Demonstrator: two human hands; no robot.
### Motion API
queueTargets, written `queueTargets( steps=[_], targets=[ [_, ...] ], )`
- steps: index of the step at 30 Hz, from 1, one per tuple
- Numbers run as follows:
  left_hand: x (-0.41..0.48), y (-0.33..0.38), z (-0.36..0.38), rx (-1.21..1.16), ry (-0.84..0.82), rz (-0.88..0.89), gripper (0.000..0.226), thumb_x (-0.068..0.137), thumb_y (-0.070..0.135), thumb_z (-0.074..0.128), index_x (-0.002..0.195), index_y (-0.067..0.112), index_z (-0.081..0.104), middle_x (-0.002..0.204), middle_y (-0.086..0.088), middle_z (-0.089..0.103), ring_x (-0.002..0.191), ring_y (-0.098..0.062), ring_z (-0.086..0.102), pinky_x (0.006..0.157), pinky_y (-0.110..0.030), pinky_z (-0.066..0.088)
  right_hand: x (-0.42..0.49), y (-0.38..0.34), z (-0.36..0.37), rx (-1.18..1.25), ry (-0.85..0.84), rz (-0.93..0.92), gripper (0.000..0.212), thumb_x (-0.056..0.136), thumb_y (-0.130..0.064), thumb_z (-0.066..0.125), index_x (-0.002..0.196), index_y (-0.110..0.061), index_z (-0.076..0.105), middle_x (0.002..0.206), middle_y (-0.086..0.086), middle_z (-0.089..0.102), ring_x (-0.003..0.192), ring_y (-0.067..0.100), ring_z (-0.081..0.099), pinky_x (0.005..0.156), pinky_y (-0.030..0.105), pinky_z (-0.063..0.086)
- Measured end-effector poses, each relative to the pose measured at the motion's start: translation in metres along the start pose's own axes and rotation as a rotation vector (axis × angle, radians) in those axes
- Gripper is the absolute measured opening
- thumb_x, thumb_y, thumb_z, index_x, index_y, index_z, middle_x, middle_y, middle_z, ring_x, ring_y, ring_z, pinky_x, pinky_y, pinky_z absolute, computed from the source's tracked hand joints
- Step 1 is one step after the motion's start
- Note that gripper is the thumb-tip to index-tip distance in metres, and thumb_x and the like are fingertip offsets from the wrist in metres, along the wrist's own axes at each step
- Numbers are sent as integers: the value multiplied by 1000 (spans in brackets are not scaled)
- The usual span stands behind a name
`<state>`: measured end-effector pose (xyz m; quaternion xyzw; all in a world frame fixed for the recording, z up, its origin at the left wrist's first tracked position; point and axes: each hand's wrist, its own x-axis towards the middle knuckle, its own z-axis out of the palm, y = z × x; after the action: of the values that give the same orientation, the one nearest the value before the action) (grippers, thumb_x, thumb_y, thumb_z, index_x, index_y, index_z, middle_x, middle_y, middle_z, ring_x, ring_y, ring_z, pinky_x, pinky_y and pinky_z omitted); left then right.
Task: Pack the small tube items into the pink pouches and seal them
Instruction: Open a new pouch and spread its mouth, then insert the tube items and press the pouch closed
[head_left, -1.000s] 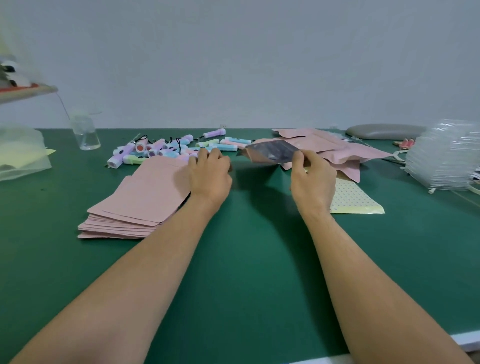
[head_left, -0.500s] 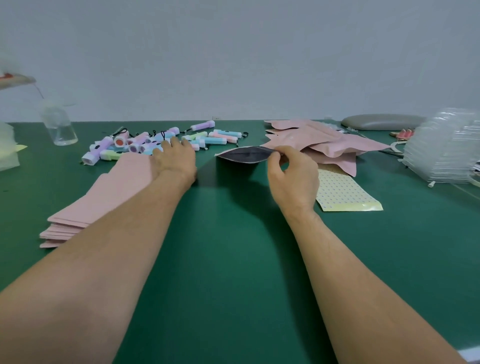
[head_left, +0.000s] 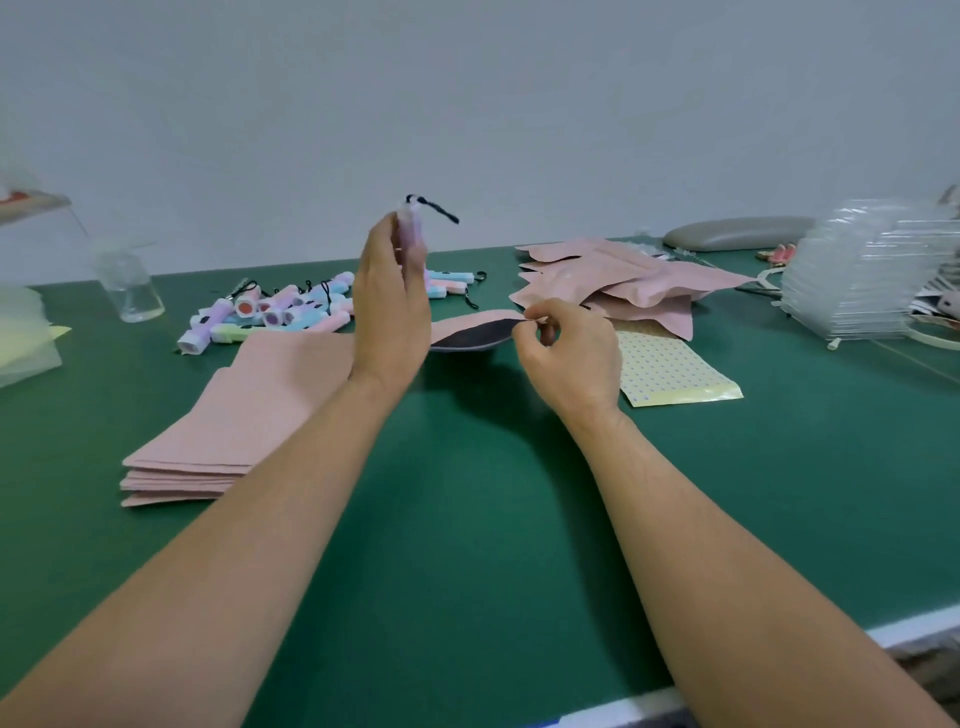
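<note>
On the green table (head_left: 467, 519), filled pouches (head_left: 613, 283) lay heaped; many tubes (head_left: 280, 312) and flat pouches (head_left: 234, 431) remained (work unfinished). Left hand (head_left: 392, 312) gripped one tube (head_left: 410, 228) aloft; right hand (head_left: 569, 353) pinched the gaping pouch (head_left: 470, 332).

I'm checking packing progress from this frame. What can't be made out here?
Head view:
tube: blurred, mostly hidden by the left hand gripping it.
open pouch, pinched by the right hand: dark inside, contents unclear; left end behind left hand.
pouch pile: seals too small to judge.
plastic stack: cut by right edge.
</note>
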<state>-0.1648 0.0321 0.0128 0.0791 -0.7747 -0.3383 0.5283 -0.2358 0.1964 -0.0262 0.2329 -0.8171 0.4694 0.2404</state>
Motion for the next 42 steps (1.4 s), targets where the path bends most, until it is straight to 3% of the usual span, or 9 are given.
queueTargets(
  steps=[3,7,12,17,23,27,31,37,42],
  targets=[
    [-37,0,3,-109,16,-185,33,115,39,37,126,14,53,114,0,68,103,-16,62,91,-32,51,-8,3,-6,-106,-146,-15,30,86,-38,57,107,-28,77,72,-17,58,80,16,60,67,30,43],
    [-53,-6,-1,-166,84,-324,39,114,46,34,119,14,55,96,-9,65,86,-25,59,80,-43,50,-13,8,-14,-277,-394,-22,33,91,-37,56,116,-29,76,103,-3,76,100,29,67,79,32,49],
    [-60,-10,-9,-101,-44,-226,42,111,49,41,134,18,57,112,0,66,99,-12,57,90,-33,50,-13,0,-15,-399,-544,-97,46,92,-48,53,134,-32,64,130,2,58,113,32,60,90,39,47],
    [-63,-6,-6,-59,-188,-114,37,113,44,43,134,18,61,122,2,67,110,-11,56,101,-35,47,-9,3,-13,-203,-446,-26,50,98,-20,45,147,-21,52,149,3,43,122,33,56,101,45,47],
    [-65,-5,-1,62,-359,-39,47,109,40,55,150,16,55,134,2,62,119,-12,55,106,-35,48,-14,-16,-17,265,-110,-153,43,102,-22,40,136,-9,65,126,2,64,107,22,64,98,44,51],
    [-64,-6,0,28,-343,-53,44,105,31,65,146,16,59,123,3,65,107,-11,60,95,-37,55,-16,-23,-14,287,-219,-210,38,105,-30,45,131,-13,67,124,0,68,108,24,67,97,40,53],
    [-63,-5,0,-26,-277,-94,53,99,33,73,148,21,56,108,8,68,102,-10,63,84,-23,54,-14,-19,-8,301,-273,-173,32,104,-26,57,133,-17,63,121,-1,66,101,14,67,86,19,51],
    [-65,0,-4,-84,-190,-97,39,92,26,82,129,24,68,105,8,70,95,-10,65,75,-11,50,-14,-19,-10,390,-263,-128,27,97,-25,70,123,-19,69,102,3,74,89,6,71,85,27,57],
    [-66,4,-7,-151,-173,-79,31,82,22,91,109,27,77,100,9,75,89,-13,69,74,-19,55,-14,-16,-13,452,-270,-10,33,93,-35,76,120,-17,74,89,-5,79,89,9,74,81,30,56]
  ],
)
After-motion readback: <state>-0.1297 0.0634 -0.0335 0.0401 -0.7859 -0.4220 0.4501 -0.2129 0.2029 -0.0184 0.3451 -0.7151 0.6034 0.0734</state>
